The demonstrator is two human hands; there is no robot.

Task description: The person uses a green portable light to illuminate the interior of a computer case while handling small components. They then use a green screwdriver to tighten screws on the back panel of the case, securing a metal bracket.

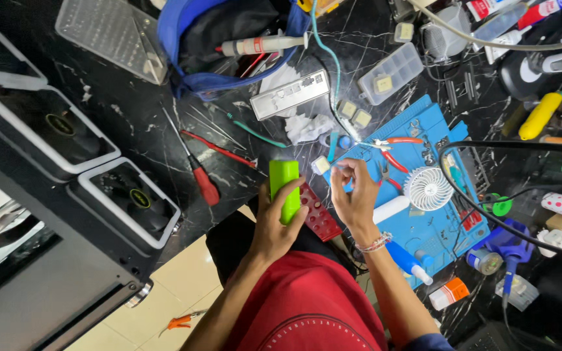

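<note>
My left hand [273, 224] grips a bright green oblong case [283, 185], held upright over the dark marble table edge. A red tray with small holes [319, 213] lies just to its right. My right hand [354, 194] hovers over the near left corner of the blue work mat [427, 140], fingertips pinched together on something too small to make out. A small white square part [321, 165] sits just left of those fingertips. A beaded bracelet circles my right wrist.
A small white fan [427, 188], red-handled pliers [391, 151] and a white cylinder [390, 209] lie on the mat. A red-handled screwdriver [198, 170], a metal plate [289, 95], a clear compartment box [390, 73] and a blue bag [229, 39] sit beyond. A graphics card with fans [66, 169] lies left.
</note>
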